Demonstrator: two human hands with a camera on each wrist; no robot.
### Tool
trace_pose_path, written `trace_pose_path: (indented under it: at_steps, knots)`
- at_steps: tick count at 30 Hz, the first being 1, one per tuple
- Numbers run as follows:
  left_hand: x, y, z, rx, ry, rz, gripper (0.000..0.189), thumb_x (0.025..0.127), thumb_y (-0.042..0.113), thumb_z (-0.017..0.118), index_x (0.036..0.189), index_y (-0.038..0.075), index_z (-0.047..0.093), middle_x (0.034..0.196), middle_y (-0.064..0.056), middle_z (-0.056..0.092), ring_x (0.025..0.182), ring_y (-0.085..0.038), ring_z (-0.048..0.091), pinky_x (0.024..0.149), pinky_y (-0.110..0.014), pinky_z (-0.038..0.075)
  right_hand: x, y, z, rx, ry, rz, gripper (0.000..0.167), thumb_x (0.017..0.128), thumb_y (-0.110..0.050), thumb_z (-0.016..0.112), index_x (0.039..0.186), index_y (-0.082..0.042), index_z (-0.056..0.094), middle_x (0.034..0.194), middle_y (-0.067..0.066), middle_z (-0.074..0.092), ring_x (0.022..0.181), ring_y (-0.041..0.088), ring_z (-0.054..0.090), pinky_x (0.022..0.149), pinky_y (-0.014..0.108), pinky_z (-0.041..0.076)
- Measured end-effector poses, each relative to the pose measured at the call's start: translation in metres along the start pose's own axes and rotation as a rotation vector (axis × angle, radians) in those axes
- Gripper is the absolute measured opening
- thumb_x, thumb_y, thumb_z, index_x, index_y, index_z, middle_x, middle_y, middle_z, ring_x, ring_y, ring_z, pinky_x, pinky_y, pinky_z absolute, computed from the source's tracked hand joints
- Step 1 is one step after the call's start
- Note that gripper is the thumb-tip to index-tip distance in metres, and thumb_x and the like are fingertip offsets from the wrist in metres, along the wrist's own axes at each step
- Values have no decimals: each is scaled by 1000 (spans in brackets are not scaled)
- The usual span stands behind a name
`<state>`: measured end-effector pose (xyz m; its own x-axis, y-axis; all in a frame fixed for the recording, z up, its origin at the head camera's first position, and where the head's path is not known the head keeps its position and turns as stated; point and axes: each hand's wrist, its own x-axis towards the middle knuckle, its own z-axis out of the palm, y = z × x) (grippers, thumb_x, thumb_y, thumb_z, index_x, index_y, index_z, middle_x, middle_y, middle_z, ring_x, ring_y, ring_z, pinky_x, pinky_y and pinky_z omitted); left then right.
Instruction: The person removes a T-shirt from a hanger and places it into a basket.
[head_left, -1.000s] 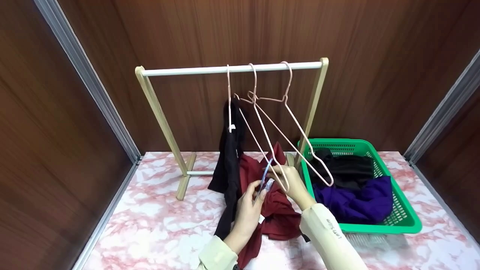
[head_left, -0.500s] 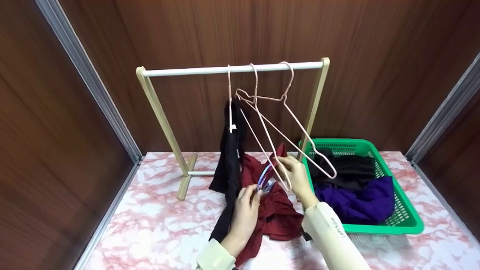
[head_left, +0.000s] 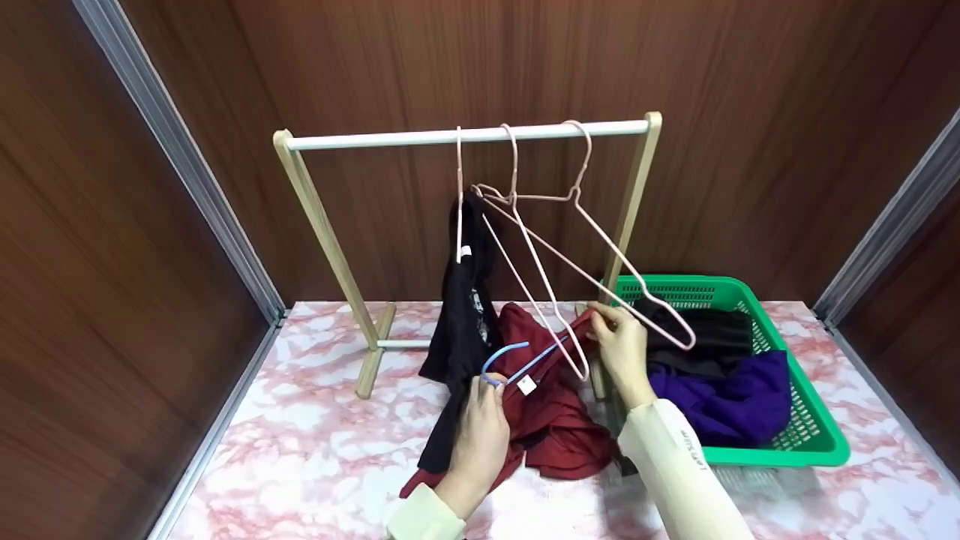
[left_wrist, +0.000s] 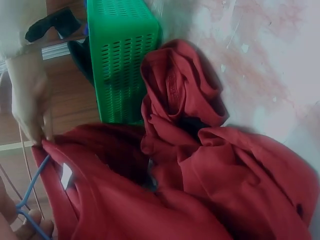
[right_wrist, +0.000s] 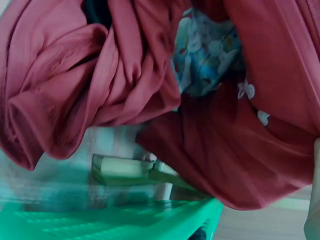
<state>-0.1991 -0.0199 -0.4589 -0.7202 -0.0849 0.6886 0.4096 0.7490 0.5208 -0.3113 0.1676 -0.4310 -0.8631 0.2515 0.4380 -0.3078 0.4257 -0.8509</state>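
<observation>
My left hand (head_left: 480, 439) grips a blue hanger (head_left: 537, 361) just below its hook. One arm of the hanger lies inside the neckline of a dark red shirt (head_left: 566, 427). With fingertips and thumb, my right hand (head_left: 624, 349) pinches the neckline's edge and draws it out to the right. A white label (left_wrist: 66, 176) shows inside the collar in the left wrist view. Most of the shirt (left_wrist: 210, 170) lies bunched on the table. The right wrist view shows a patterned patch (right_wrist: 207, 50) on the cloth.
A wooden rack (head_left: 405, 138) stands behind, bearing pink hangers (head_left: 581, 196); a black garment (head_left: 461, 315) hangs from the left one. A pink hanger overlaps the red shirt in the head view. At right, a green basket (head_left: 814, 405) holds purple cloth (head_left: 731, 401) and black cloth (head_left: 709, 337).
The right hand has moved right, stretching the red neckline. The left hand has shifted slightly down and left, and the blue hanger has turned, its arm now inside the collar.
</observation>
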Motion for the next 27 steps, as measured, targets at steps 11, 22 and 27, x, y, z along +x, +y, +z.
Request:
trace_pose_path:
  at_steps: [11, 22, 27]
  knots:
    - [-3, 2, -1, -103, -76, -43, 12, 97, 0, 45, 101, 1, 56, 93, -9, 64, 88, -19, 63, 78, -29, 52, 5, 6, -15, -65, 26, 126, 25, 91, -2, 53, 107, 4, 70, 98, 26, 69, 52, -6, 54, 50, 6, 44]
    - [-7, 0, -4, -53, -102, -38, 12, 97, 1, 46, 101, 1, 57, 93, -10, 65, 90, -22, 66, 79, -31, 53, 0, 14, -28, -18, 64, 181, 24, 88, -1, 51, 101, 11, 67, 82, 20, 69, 49, -10, 51, 48, 6, 43]
    - [-7, 0, -5, 2, -73, -4, 11, 96, 0, 48, 102, -1, 57, 95, -8, 67, 90, -19, 67, 79, -28, 54, -6, 14, -33, -19, 116, 241, 25, 84, -1, 51, 97, 13, 67, 74, 15, 69, 43, -9, 50, 44, 8, 40]
